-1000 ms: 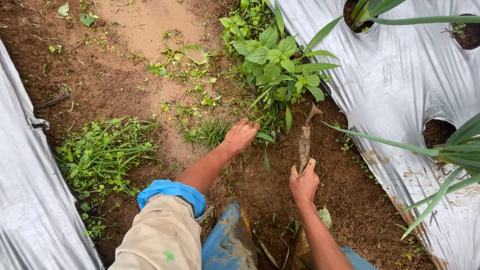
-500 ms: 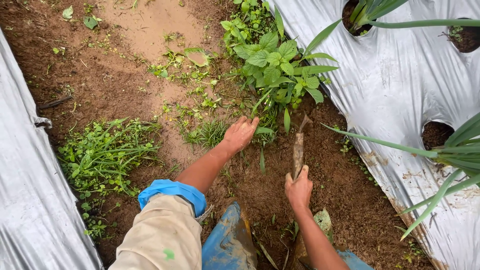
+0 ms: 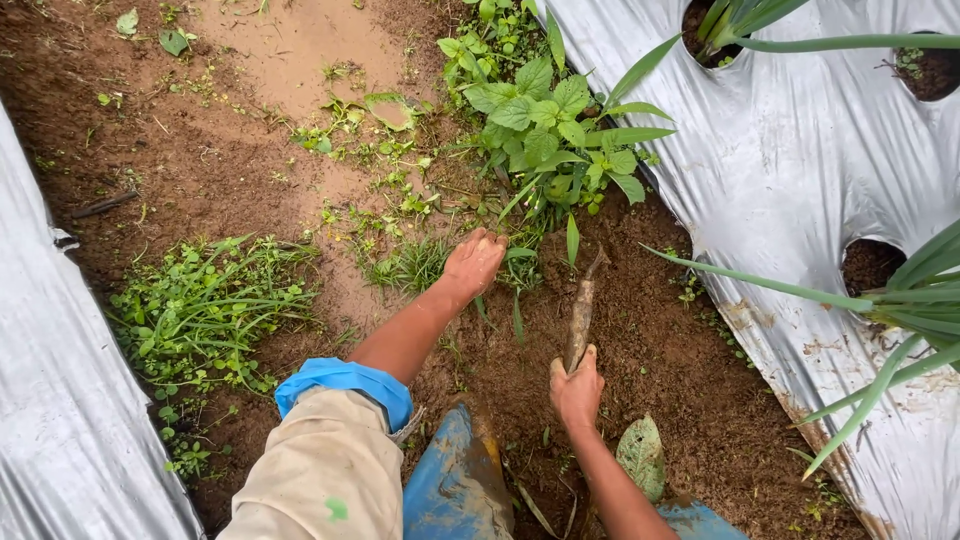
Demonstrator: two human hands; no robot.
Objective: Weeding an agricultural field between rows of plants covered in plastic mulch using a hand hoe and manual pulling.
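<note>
Between both hands point(image 3: 475, 262) point(image 3: 576, 390), muddy digging stick point(image 3: 580, 312).

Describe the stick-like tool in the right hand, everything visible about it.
The tool is a short, mud-coated wooden-looking shaft, pale brown, narrowing to a dark tip that meets the soil below the leafy weeds. It leans slightly rightward, away from the person. The right hand wraps its near end; whether the tip is metal cannot be told.

The soil point(image 3: 180, 150) is reddish brown, paler tan in a patch at its far end. Left of it and right of it, plastic sheets point(image 3: 800, 170) are silver-grey (mud-streaked). Weeds point(image 3: 550, 130) on the soil are bright green. Nearest, a cuff point(image 3: 345, 385) is blue over a beige sleeve point(image 3: 320, 470); the boot point(image 3: 455, 490) is blue, mud-smeared.
</note>
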